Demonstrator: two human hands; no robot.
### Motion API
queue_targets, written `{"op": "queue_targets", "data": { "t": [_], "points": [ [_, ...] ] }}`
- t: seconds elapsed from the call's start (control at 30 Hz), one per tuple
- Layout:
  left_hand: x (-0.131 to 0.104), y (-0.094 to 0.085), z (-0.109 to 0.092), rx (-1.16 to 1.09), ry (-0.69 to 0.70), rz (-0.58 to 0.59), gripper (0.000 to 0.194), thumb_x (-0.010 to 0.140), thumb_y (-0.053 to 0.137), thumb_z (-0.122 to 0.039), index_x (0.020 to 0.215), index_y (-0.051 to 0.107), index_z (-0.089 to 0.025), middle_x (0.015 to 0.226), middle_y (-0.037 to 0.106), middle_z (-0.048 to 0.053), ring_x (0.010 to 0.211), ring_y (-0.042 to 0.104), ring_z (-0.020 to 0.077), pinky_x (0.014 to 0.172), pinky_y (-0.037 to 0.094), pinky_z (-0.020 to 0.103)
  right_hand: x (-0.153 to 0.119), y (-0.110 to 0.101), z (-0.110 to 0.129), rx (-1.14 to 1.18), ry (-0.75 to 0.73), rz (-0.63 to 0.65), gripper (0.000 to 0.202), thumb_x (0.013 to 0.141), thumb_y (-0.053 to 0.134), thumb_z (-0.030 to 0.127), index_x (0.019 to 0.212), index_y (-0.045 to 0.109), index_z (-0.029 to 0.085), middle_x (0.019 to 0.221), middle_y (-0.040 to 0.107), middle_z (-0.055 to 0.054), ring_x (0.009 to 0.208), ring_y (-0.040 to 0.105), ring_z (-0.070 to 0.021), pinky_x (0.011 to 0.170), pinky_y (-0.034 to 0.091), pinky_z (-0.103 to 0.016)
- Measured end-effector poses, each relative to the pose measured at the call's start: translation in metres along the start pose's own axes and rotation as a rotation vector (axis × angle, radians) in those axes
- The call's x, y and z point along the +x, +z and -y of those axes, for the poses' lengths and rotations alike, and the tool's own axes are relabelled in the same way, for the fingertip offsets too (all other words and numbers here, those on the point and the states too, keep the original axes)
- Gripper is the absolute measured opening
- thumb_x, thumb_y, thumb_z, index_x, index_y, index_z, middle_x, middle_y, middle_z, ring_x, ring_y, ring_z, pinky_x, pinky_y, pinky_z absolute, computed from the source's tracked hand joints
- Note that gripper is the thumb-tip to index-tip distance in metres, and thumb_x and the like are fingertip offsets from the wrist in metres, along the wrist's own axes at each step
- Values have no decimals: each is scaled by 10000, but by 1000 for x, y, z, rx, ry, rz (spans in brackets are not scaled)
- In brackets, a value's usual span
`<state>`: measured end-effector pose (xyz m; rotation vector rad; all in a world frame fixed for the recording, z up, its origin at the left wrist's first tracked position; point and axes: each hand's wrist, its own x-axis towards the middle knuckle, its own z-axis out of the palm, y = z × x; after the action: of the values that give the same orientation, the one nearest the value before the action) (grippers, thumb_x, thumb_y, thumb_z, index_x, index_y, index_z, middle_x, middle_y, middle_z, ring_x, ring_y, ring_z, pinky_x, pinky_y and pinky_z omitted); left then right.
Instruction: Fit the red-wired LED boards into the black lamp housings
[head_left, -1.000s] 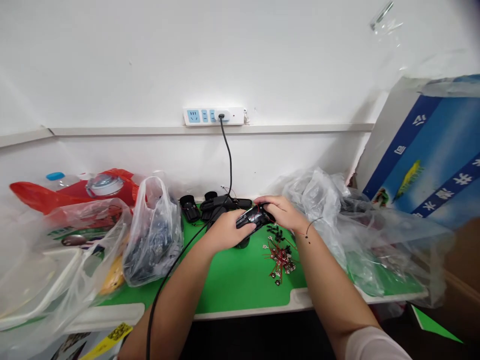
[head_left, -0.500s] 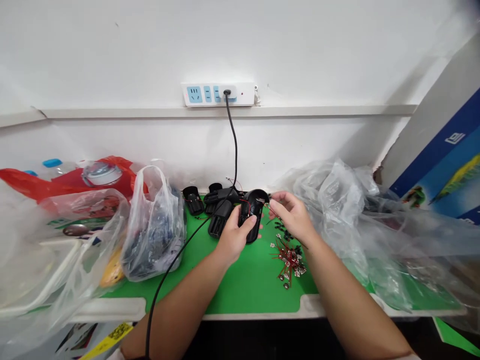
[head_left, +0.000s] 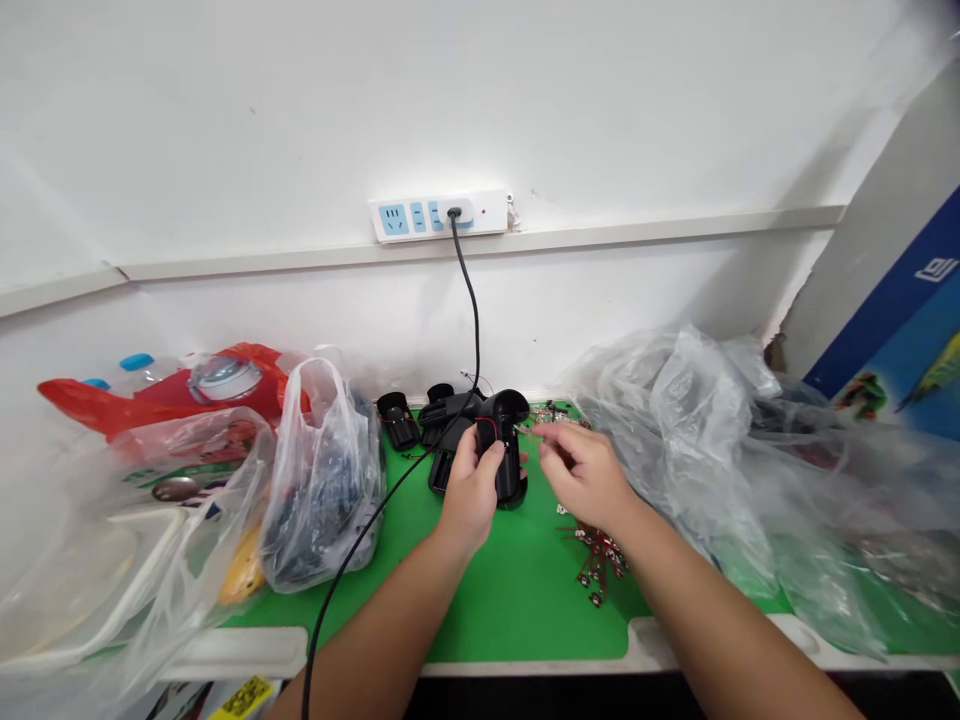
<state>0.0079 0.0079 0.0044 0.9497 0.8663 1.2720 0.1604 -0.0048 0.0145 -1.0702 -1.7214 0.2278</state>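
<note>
My left hand (head_left: 472,490) is closed around a black plastic housing (head_left: 513,470) with a rounded, hollow far end, the thumb pressing on its inner side. A short red wire (head_left: 491,422) loops over the housing near my thumb. My right hand (head_left: 589,475) pinches what look like slim metal tweezers (head_left: 528,432), their tip at the right edge of the housing's opening. The rest of the tool is hidden by the fingers. Below my right hand lies a pile of small round parts with red wires (head_left: 600,565), partly covered by the forearm.
More black housings (head_left: 397,420) lie behind my left hand on the green mat (head_left: 525,610). A black cable (head_left: 390,480) runs from the power strip (head_left: 439,216) across the mat. Bags (head_left: 322,500) crowd the left; clear plastic sheeting (head_left: 697,420) covers the right.
The view has tilted up slightly. My right hand has turned, its fingers now curled in more closely beside the housing. The left hand keeps its hold, and the housing is tilted somewhat differently.
</note>
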Motion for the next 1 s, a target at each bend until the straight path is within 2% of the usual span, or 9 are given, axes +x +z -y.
{"op": "queue_targets", "data": {
  "t": [0.1,0.23,0.37,0.43,0.5,0.57,0.67,0.8,1.0],
  "points": [
    [1,-1,-1,3,37,-26,354,766,638,-342,1079,536,-211,1012,661,31,887,659,186,771,537,320,0,-1,5,23,-73,112,178,834,522,192,931,668,225,629,594,-12,567,549,-160,564,451,-299],
    [1,-2,-3,-16,37,-31,361,748,658,-350,1060,549,-203,959,659,21,862,655,174,769,534,311,3,-4,4,53,-42,205,196,876,521,259,739,659,230,598,589,-8,553,541,-149,562,438,-290],
    [0,-3,-3,43,20,45,430,773,646,-370,1148,497,-224,1051,638,52,814,671,197,684,562,342,5,-7,3,24,10,-32,299,910,485,297,656,622,222,580,572,-13,560,540,-155,578,440,-296],
    [-1,-4,-1,148,95,95,451,798,624,-362,1207,480,-235,1141,614,70,875,668,214,720,564,361,4,-7,5,41,24,-116,213,898,508,294,762,656,223,614,600,-12,576,558,-158,582,450,-292],
    [-3,-5,0,298,227,146,432,831,591,-339,1238,485,-243,1215,595,72,1018,631,228,855,533,383,2,-4,9,84,59,-73,154,878,533,286,853,672,225,596,600,4,528,537,-142,538,438,-272],
    [-5,-6,0,458,361,180,397,857,562,-306,1245,502,-246,1254,588,62,1144,566,225,991,453,383,0,0,13,131,138,17,160,861,550,296,776,662,221,512,542,26,446,466,-118,458,378,-248],
    [-8,-6,0,634,444,213,379,877,538,-286,1251,510,-238,1248,599,62,1163,548,220,1031,411,375,-2,7,16,255,291,83,315,819,589,353,544,555,205,435,469,37,391,393,-93,391,298,-225],
    [-8,-6,0,650,413,212,388,887,524,-310,1263,494,-223,1247,594,71,1153,553,232,1006,432,379,-1,10,18,433,395,18,333,781,626,408,539,561,188,421,430,51,382,344,-76,371,268,-206],
    [-7,-3,3,431,183,202,444,867,545,-383,1275,468,-228,1204,578,85,931,621,217,732,562,341,1,9,18,447,481,-132,328,823,588,443,653,656,170,405,456,46,367,392,-85,371,339,-205]
  ]
}}
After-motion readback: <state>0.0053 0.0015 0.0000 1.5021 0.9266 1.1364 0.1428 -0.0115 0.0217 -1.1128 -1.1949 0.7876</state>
